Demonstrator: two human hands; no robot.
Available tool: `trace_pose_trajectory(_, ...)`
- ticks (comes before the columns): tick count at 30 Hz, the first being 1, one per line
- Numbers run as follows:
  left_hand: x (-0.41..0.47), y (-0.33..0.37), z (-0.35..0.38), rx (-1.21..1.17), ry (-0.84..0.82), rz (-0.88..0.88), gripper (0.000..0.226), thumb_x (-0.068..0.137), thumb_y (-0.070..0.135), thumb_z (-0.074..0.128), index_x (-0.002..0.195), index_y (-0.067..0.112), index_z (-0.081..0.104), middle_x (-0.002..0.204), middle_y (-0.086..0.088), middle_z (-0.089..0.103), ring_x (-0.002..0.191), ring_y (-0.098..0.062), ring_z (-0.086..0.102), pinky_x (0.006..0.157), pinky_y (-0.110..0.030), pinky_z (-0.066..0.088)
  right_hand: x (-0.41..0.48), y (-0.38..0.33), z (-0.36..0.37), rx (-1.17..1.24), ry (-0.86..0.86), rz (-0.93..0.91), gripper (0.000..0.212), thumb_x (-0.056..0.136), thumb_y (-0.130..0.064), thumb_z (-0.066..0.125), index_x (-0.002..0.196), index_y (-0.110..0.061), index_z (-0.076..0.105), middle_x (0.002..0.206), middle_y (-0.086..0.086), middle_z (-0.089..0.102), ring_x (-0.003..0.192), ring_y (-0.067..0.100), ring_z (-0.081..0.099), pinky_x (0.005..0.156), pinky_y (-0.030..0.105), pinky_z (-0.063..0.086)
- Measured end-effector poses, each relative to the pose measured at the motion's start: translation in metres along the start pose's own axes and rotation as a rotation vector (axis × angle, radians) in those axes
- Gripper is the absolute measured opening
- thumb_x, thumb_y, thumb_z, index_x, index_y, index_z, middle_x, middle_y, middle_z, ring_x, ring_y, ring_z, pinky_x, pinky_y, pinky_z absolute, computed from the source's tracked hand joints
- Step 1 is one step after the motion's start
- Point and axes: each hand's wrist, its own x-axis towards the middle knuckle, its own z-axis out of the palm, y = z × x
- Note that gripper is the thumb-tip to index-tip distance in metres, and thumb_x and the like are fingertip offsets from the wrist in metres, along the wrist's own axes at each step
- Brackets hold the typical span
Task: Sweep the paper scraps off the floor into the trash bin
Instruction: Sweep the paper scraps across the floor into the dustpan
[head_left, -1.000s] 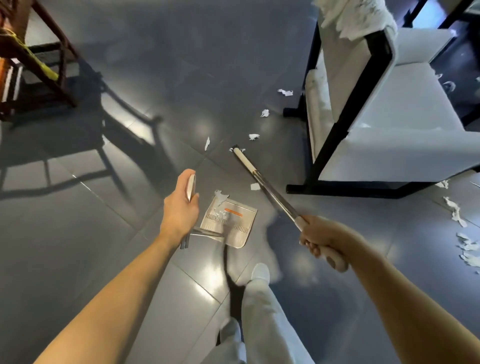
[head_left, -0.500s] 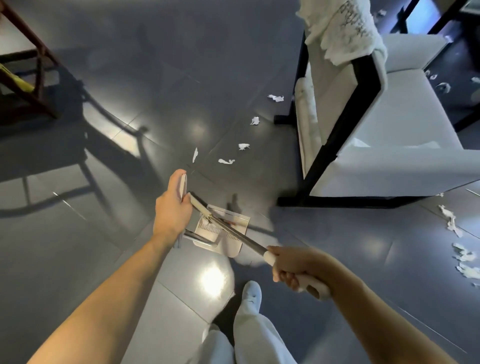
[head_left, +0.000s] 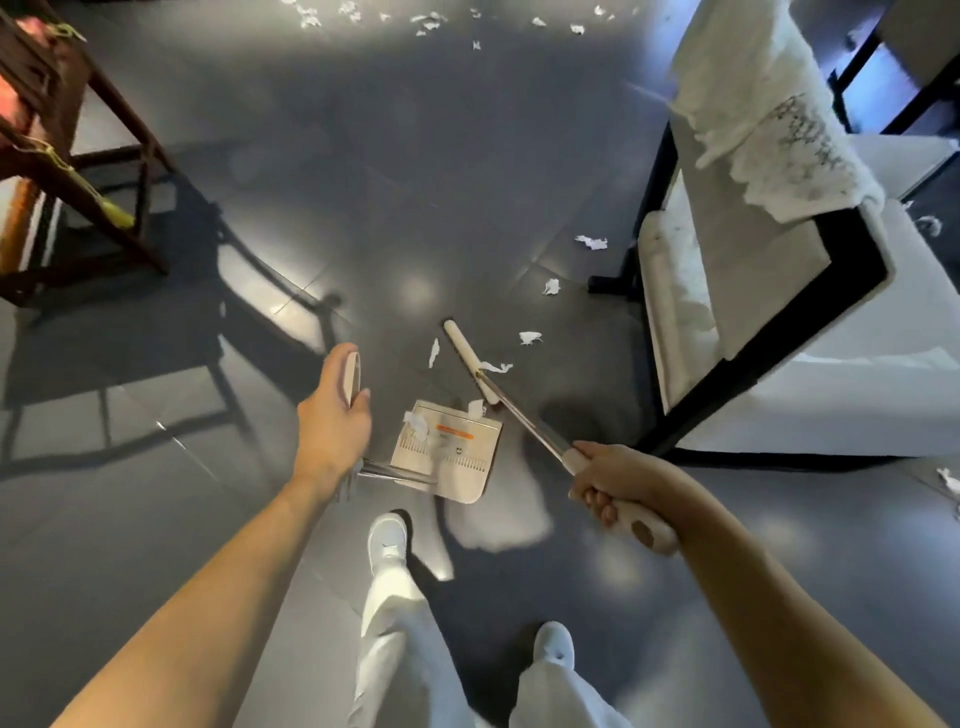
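Beige dustpan (head_left: 447, 449) with orange stripe, white scraps (head_left: 530, 338), grey floor (head_left: 363, 208).

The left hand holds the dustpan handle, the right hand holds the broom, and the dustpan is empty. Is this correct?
Not entirely: the head view shows a paper scrap lying in the dustpan. The left hand does hold the dustpan handle, and the right hand the broom.

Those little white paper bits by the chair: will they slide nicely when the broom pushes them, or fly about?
Likely very light: the paper scraps are small, thin and crumpled, so a quick stroke of the broom could scatter them. The glossy floor tiles look smooth, so they should slide easily toward the dustpan.
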Motion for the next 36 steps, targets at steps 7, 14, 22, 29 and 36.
trace_pose_trajectory(7,0.149,-0.019,-0.041,0.075,-0.077,0.099,0.045,0.091,0.009,0.053,0.128,0.034,0.045,0.076,-0.006,0.053,0.066,-0.027,0.049,0.065,-0.028,0.035,0.074,-0.085,0.02,-0.021,0.219,-0.014,0.053,0.078,-0.001,0.05,0.129,-0.011,0.048,0.045,0.002,0.056,0.039,0.015,0.048,0.047,0.029,0.044)
trace_pose_trajectory(14,0.272,-0.045,-0.049,0.119,-0.253,0.175,0.049,0.092,0.01,0.054,0.128,0.04,0.042,0.08,-0.006,0.052,0.071,-0.026,0.049,0.072,-0.031,0.041,0.149,-0.157,0.015,-0.018,0.355,0.066,0.05,0.082,0.0,0.047,0.131,-0.007,0.047,0.063,0.005,0.053,0.049,0.019,0.049,0.045,0.028,0.044)
trace_pose_trajectory(22,0.361,-0.049,-0.044,0.165,-0.275,0.284,0.048,0.088,0.01,0.059,0.126,0.036,0.048,0.091,-0.009,0.061,0.079,-0.034,0.052,0.075,-0.034,0.044,0.178,-0.188,0.052,0.244,0.132,0.248,0.027,0.086,0.006,0.045,0.107,-0.011,0.049,0.059,0.009,0.048,0.044,0.014,0.043,0.04,0.023,0.038)
trace_pose_trajectory(29,0.379,-0.019,-0.02,0.184,-0.383,0.379,0.048,0.089,0.012,0.059,0.131,0.031,0.049,0.108,-0.015,0.067,0.093,-0.042,0.06,0.082,-0.041,0.051,0.154,-0.217,0.122,0.379,-0.002,0.231,0.058,0.084,0.002,0.049,0.126,-0.036,0.039,0.054,0.003,0.048,0.042,0.009,0.041,0.042,0.021,0.038)
trace_pose_trajectory(36,0.377,-0.025,-0.028,0.161,-0.363,0.407,0.049,0.088,0.007,0.061,0.132,0.024,0.05,0.105,-0.015,0.068,0.088,-0.041,0.061,0.077,-0.037,0.047,0.108,-0.224,0.114,0.432,-0.019,0.215,0.055,0.083,0.003,0.052,0.117,-0.041,0.045,0.058,0.004,0.052,0.041,0.007,0.042,0.039,0.019,0.038)
